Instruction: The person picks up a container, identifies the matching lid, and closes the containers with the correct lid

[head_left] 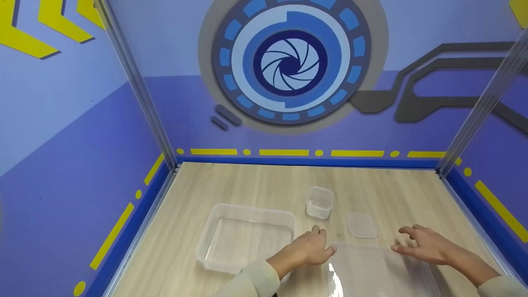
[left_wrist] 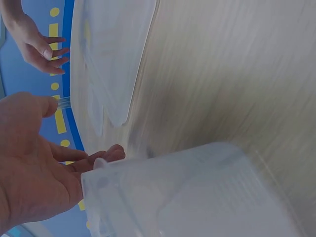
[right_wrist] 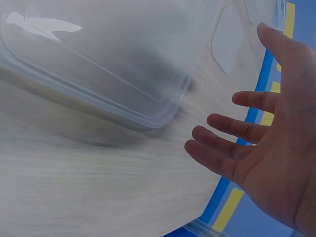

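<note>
A large clear plastic container (head_left: 251, 212) without its cover stands left of centre on the table. My left hand (head_left: 310, 248) hovers by its right side, fingers loosely bent and holding nothing. In the left wrist view that container (left_wrist: 197, 197) is close beside the fingers. A large translucent lid (head_left: 371, 272) lies flat at the front right. My right hand (head_left: 429, 246) is over the lid's right side with its fingers spread; in the right wrist view the hand (right_wrist: 276, 133) is apart from the lid (right_wrist: 113, 64).
A small clear container (head_left: 320, 203) stands upright behind the left hand. A small translucent lid (head_left: 362, 225) lies to its right, behind the large lid. Printed panels (head_left: 288, 140) and metal posts (head_left: 140, 86) bound the wooden table (head_left: 247, 181).
</note>
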Available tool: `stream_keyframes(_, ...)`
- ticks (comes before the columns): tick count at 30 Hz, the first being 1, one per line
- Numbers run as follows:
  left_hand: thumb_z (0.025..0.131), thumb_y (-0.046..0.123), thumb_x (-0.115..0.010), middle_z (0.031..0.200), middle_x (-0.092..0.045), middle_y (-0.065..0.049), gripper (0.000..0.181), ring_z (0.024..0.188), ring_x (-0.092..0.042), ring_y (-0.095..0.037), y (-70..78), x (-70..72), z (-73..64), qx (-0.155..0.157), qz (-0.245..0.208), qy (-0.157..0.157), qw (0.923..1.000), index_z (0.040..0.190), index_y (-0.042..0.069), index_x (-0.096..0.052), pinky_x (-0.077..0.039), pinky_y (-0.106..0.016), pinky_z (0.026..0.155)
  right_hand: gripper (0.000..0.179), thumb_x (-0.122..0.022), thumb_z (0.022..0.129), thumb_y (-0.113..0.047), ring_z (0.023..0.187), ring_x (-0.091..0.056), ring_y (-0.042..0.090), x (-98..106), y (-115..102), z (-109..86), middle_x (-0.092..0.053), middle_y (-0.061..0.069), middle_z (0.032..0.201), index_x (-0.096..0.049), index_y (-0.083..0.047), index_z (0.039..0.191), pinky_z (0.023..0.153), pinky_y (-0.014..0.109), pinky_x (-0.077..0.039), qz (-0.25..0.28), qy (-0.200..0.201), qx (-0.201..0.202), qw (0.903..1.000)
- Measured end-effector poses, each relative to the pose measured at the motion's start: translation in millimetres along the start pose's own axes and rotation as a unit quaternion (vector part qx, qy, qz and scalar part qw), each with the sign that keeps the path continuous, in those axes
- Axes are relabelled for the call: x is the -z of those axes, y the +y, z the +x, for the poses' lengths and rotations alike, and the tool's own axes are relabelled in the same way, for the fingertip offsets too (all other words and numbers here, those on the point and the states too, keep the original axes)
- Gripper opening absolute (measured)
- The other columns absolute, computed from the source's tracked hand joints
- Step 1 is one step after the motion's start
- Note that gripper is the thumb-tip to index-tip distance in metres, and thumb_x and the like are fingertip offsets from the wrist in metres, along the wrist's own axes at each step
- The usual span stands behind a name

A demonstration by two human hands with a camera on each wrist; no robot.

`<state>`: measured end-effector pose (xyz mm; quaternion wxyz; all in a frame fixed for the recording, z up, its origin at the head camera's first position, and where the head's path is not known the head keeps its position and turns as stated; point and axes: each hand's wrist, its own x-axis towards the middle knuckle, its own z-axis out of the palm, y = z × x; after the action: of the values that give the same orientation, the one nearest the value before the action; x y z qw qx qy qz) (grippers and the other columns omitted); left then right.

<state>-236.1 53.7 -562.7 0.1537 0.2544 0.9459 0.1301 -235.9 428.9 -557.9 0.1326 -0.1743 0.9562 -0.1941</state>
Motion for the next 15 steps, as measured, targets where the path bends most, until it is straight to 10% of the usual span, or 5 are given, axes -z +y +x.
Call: stream_keyframes(15, 0.107, 0.053, -0.051, 0.121, -0.061, -0.007, 0.064, 0.108, -0.066, -0.021, 5.2, -26.6, -5.4, 0.017, -0.06, -0.019, 0.9979, 0.141, 0.0, -0.062, -0.055, -0.036, 0.097, 0.069, -0.069, 0.099, -0.054, 0.1, -0.064, 0.039, -12.5, 11.0, -8.0, -0.066, 0.021, 0.111, -0.063, 0.009, 0.126, 0.087, 0.065, -0.053, -0.008, -0.064, -0.057, 0.9963)
